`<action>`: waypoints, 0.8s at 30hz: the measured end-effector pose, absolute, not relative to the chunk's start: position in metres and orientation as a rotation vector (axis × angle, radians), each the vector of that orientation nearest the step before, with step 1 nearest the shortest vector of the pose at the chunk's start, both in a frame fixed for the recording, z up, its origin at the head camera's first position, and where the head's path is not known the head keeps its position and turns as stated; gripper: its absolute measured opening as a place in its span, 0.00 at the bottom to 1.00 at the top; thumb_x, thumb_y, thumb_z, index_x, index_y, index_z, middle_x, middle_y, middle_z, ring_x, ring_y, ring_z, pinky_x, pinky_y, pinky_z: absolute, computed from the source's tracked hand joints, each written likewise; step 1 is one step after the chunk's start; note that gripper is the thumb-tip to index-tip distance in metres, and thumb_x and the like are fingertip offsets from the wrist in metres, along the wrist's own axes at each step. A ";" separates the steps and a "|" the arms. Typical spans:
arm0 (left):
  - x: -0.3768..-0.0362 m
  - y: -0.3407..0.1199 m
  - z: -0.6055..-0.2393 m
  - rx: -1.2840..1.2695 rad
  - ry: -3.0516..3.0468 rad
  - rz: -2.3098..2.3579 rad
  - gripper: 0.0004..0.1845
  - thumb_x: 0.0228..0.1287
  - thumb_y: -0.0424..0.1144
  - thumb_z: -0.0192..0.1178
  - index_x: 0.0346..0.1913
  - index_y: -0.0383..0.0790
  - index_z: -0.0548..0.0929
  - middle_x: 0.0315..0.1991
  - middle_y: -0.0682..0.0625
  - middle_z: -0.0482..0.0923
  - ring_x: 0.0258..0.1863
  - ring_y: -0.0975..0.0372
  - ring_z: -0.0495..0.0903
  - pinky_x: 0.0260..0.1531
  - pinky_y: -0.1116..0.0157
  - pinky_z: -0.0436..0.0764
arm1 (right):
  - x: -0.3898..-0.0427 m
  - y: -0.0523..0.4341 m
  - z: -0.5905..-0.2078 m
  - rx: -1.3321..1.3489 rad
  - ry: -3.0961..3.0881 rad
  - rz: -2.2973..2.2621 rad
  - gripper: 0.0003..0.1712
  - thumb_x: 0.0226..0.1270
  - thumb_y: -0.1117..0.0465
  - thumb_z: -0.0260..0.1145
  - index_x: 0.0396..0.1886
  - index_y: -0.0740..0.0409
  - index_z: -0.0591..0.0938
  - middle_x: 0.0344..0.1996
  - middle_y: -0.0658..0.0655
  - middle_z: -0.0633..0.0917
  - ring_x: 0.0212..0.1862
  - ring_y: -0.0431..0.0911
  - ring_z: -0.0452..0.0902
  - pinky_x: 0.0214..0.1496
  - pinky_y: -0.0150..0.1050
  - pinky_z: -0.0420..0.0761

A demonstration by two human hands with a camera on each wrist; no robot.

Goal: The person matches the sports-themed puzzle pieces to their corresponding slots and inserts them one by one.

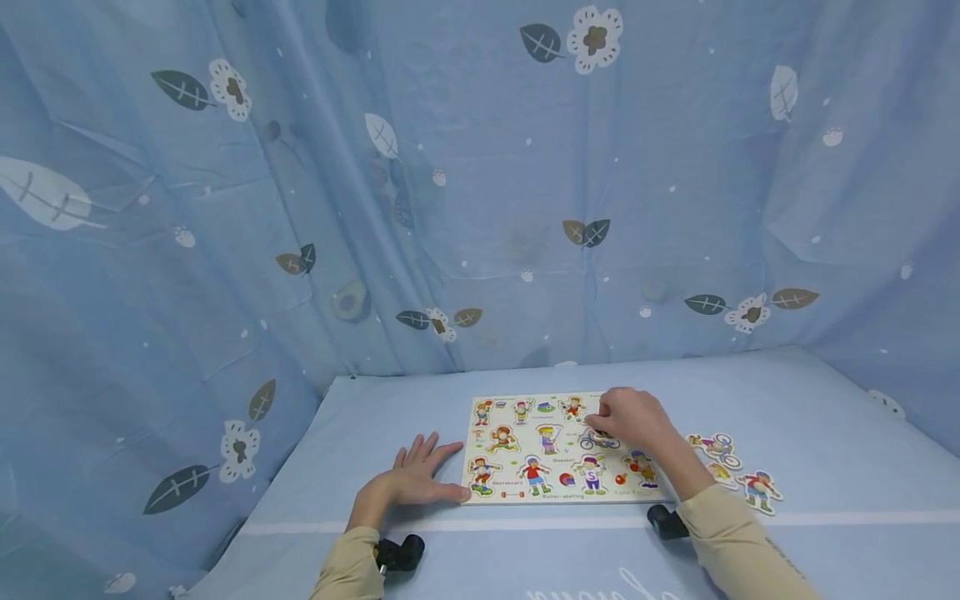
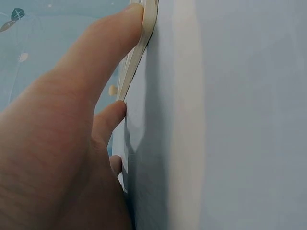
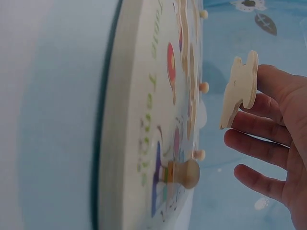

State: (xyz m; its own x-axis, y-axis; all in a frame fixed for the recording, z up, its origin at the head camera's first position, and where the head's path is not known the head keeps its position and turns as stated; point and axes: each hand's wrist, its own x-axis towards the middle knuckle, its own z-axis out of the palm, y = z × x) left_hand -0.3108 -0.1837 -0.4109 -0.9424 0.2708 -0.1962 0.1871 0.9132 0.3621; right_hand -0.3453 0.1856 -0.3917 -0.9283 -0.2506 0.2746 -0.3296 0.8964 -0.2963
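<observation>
Blue cloth w/ leaves and flowers (image 1: pixel 592 37) hangs all around us, and a blue cloth covers the bench (image 1: pixel 825 417) too. On it lies the puzzle board (image 1: pixel 558 450), a flat wood board w/ little sports kids on it.

Our left hand (image 1: pixel 416 479) lies flat on the bench, fingers straight, thumb tip (image 2: pixel 129 21) pressed against the board's left edge. It grabs nothing; it just keeps the board from sliding.

Our right hand (image 1: pixel 630 419) is over the top right part of the board. It pinches one wood puzzle piece (image 3: pixel 240 88); the wrist view shows the piece held up off the board, not touching it, w/ the other fingers (image 3: pixel 259 146) loose and spread. We can't tell which picture is on it, as we only see its plain back and edge.

More loose pieces (image 1: pixel 735 467) lie on the bench just right of the board, incl. a bike kid. Small wood pegs (image 3: pixel 184 173) stick up from pieces that sit in the board.

We think the step now is fitting this one piece. Next move needs: find the hole w/ the same shape, turn the piece to match, lower it flat, press a bit. The left hand should hold the board steady meanwhile.
</observation>
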 end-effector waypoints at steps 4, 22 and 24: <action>-0.312 -0.184 -0.413 0.340 2.837 0.501 0.51 0.49 0.73 0.62 0.75 0.56 0.62 0.79 0.40 0.45 0.79 0.44 0.38 0.74 0.40 0.40 | -0.342 0.178 -0.393 0.470 -2.820 0.504 0.18 0.63 0.50 0.71 0.18 0.50 0.76 0.17 0.47 0.73 0.19 0.41 0.65 0.23 0.35 0.64; -0.311 -0.184 -0.413 0.331 2.832 0.504 0.51 0.49 0.73 0.62 0.75 0.56 0.62 0.79 0.40 0.45 0.78 0.43 0.38 0.74 0.39 0.40 | -0.314 0.159 -0.395 0.536 -2.966 0.379 0.21 0.59 0.49 0.75 0.14 0.47 0.75 0.12 0.45 0.71 0.16 0.39 0.65 0.22 0.33 0.63; -0.311 -0.184 -0.414 0.330 2.830 0.505 0.51 0.49 0.73 0.62 0.75 0.56 0.62 0.79 0.40 0.45 0.78 0.43 0.39 0.74 0.39 0.40 | -0.310 0.158 -0.394 0.537 -2.983 0.375 0.21 0.58 0.50 0.75 0.13 0.48 0.74 0.12 0.45 0.71 0.15 0.39 0.64 0.21 0.33 0.62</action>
State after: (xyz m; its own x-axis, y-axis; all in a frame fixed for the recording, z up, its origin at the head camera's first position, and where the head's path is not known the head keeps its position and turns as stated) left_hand -0.3115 -0.1837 -0.4138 -0.9438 0.2626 -0.2008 0.1770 0.9144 0.3641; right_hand -0.3105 0.1580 -0.3937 -0.9344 -0.3320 0.1290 -0.3536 0.9082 -0.2240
